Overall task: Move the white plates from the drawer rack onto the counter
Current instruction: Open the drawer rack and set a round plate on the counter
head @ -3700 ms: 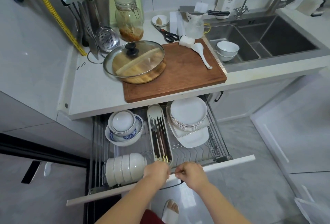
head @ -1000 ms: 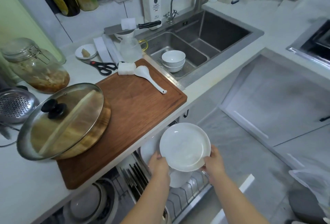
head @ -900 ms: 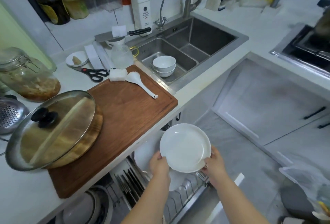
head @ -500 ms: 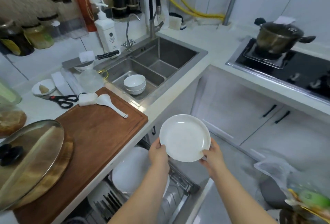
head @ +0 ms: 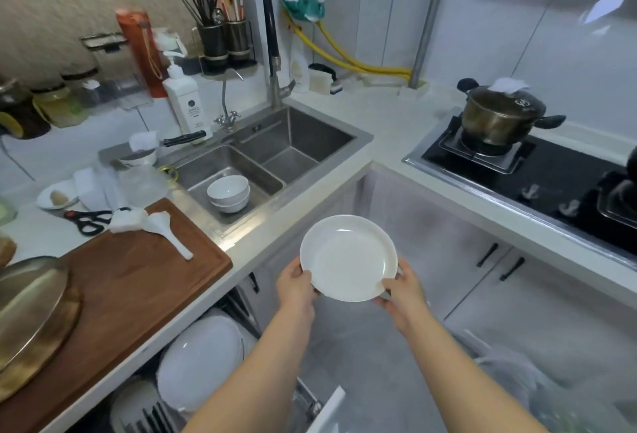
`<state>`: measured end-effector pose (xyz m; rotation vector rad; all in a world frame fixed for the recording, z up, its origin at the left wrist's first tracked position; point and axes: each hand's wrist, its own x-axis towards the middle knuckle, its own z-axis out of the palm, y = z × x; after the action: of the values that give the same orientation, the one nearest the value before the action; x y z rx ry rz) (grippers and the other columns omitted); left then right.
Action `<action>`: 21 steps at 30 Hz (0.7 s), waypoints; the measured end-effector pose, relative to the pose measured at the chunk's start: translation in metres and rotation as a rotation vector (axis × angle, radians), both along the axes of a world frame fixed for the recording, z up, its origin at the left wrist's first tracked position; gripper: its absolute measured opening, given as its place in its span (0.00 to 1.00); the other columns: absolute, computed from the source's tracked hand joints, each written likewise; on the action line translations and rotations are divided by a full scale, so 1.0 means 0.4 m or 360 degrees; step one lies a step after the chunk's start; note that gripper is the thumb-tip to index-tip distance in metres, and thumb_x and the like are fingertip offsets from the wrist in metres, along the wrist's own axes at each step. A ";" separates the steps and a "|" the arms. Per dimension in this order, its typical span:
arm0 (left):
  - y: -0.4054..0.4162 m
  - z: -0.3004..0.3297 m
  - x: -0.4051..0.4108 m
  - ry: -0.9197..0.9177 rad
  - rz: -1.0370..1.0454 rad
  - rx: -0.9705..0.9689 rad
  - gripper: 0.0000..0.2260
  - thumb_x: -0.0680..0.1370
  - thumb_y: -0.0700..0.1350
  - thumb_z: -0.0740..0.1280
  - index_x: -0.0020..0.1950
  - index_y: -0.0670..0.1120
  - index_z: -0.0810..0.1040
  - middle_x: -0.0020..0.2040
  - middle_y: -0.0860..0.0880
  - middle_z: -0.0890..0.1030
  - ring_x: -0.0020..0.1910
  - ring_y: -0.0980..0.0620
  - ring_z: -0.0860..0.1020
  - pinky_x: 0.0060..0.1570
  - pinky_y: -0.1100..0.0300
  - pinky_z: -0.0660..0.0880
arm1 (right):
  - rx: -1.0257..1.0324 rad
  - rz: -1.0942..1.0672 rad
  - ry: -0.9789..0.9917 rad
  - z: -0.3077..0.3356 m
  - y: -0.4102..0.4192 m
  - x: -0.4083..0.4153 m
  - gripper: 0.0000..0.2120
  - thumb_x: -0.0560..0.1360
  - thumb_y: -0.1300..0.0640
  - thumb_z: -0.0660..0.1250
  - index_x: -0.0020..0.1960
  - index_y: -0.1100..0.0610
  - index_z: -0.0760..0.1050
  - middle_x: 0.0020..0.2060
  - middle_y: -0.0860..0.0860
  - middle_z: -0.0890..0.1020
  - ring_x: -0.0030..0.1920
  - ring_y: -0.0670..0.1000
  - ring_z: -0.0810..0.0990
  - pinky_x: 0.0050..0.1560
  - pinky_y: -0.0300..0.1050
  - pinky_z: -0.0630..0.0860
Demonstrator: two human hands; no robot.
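The L-shaped desk point(head: 389, 129) is occupied by a double sink point(head: 269, 153) and a wooden cutting board point(head: 131, 281). Below its edge, more white plates point(head: 200, 356) are seen stacked in the open drawer rack point(head: 306, 401). One white plate point(head: 348, 258) is held level above the floor, gripped at opposite rims by the left hand point(head: 294, 286) and right hand point(head: 403, 291).

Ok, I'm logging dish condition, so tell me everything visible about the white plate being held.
The white plate is round, glossy, ceramic-looking, with a shallow well and raised rim, empty and clean. It is held roughly level in the air beyond the counter edge. The left hand and right hand grip opposite rims.
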<state>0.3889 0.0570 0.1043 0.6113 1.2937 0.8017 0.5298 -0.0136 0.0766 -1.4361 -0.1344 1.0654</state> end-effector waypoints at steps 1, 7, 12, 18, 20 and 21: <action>-0.001 0.007 0.020 -0.0007 0.0003 0.0006 0.21 0.78 0.28 0.56 0.66 0.42 0.75 0.53 0.45 0.79 0.51 0.42 0.78 0.44 0.51 0.77 | 0.0003 0.0004 0.0003 0.007 -0.003 0.023 0.29 0.70 0.77 0.51 0.62 0.54 0.71 0.58 0.53 0.76 0.55 0.57 0.77 0.45 0.53 0.80; -0.004 0.054 0.120 -0.0055 -0.0003 0.0036 0.20 0.78 0.27 0.56 0.66 0.40 0.74 0.53 0.44 0.78 0.50 0.42 0.77 0.42 0.55 0.77 | -0.0002 0.0010 0.0018 0.047 -0.009 0.128 0.31 0.69 0.77 0.52 0.65 0.53 0.72 0.60 0.54 0.77 0.48 0.57 0.79 0.42 0.50 0.80; 0.029 0.066 0.186 -0.0041 -0.0064 0.0016 0.21 0.78 0.27 0.55 0.66 0.39 0.74 0.53 0.44 0.78 0.50 0.42 0.76 0.45 0.49 0.77 | 0.0005 -0.0012 0.0030 0.087 0.011 0.195 0.28 0.72 0.76 0.53 0.64 0.52 0.70 0.52 0.49 0.77 0.50 0.55 0.78 0.51 0.58 0.80; 0.106 0.086 0.251 -0.0076 -0.0158 0.0041 0.21 0.77 0.26 0.55 0.67 0.39 0.74 0.52 0.43 0.78 0.46 0.43 0.77 0.44 0.50 0.77 | 0.0034 -0.0098 -0.0013 0.121 0.060 0.248 0.28 0.72 0.76 0.54 0.66 0.53 0.70 0.57 0.52 0.75 0.49 0.53 0.78 0.44 0.53 0.79; 0.131 0.096 0.273 -0.0102 -0.0178 0.0057 0.20 0.77 0.26 0.55 0.66 0.38 0.74 0.50 0.43 0.78 0.42 0.44 0.77 0.43 0.51 0.77 | 0.0062 -0.0140 -0.0022 0.125 0.082 0.264 0.28 0.72 0.76 0.55 0.66 0.53 0.70 0.59 0.53 0.75 0.50 0.54 0.78 0.41 0.51 0.80; 0.145 0.098 0.285 -0.0106 -0.0188 0.0061 0.20 0.77 0.26 0.55 0.66 0.38 0.74 0.49 0.43 0.79 0.41 0.45 0.77 0.44 0.51 0.77 | 0.0076 -0.0160 -0.0022 0.126 0.092 0.275 0.28 0.72 0.76 0.55 0.66 0.53 0.70 0.60 0.54 0.75 0.51 0.55 0.78 0.43 0.53 0.81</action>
<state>0.5030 0.1150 0.1436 0.6799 1.1732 0.7449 0.6398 0.0232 0.1270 -1.3931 -0.0957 0.9640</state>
